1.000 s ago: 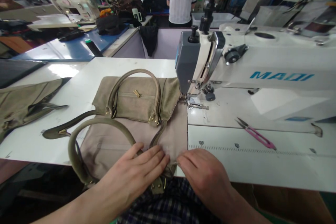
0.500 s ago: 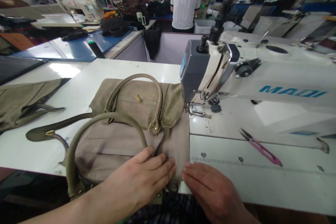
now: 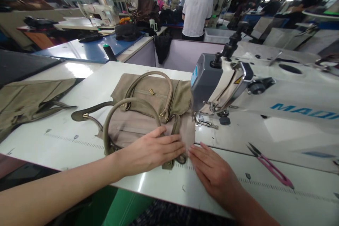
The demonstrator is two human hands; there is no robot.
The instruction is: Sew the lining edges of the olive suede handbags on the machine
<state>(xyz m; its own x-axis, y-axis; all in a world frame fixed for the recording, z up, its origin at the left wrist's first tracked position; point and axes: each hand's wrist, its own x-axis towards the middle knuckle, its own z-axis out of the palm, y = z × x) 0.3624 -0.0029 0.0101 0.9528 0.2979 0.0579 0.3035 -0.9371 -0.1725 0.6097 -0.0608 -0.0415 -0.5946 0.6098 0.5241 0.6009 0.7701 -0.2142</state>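
An olive-tan handbag (image 3: 182, 97) lies on the white sewing table, its right edge at the presser foot (image 3: 206, 122) of the sewing machine (image 3: 291, 88). Its pinkish-beige lining (image 3: 127, 123) faces up nearer to me. Two rounded handles arch over it, the nearer handle (image 3: 107, 123) beside my left forearm. Across the lining's right part my left hand (image 3: 156, 148) lies flat, fingers stretched out. My right hand (image 3: 212, 166) rests at the lining's near right edge, fingers extended close together, the fingertips touching or almost touching the fabric.
Pink-handled thread snips (image 3: 272, 169) lie on the table to the right. Another olive bag piece (image 3: 34, 99) lies at the left. A green-topped thread cone (image 3: 109, 52) stands beyond the table. Farther back, a person in a white shirt (image 3: 197, 12) has their back turned.
The handbag has slid away from me along the machine, and both my hands have moved forward with it. More table shows at its near side. The camera view has shifted too.
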